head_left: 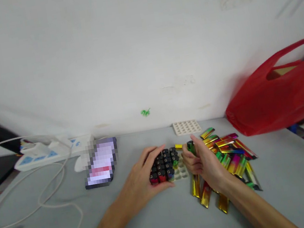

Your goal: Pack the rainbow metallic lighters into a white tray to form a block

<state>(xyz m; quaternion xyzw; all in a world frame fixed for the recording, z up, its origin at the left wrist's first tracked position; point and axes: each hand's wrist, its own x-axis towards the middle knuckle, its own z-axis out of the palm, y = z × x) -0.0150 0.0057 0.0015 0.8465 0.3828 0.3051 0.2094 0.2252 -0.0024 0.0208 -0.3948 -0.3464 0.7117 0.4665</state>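
Several lighters with black tops [164, 161] stand upright in close rows in the left part of a white tray with round-cornered holes [182, 172]. My left hand [144, 173] is curved around their left side, fingers along the far edge and thumb along the near edge. Just right of the tray, my right hand [204, 163] is closed around a green lighter [190, 147], its black top poking up by the thumb. A pile of shiny lighters [232, 159] in gold, green, red and purple lies loose beside and partly behind my right hand.
At the wall sits a second white holed tray [187, 127]. A red bag [284, 88] stands at the back right. On the left are a phone [101, 162], a white power strip [53, 152] and a looping white cable [42, 200].
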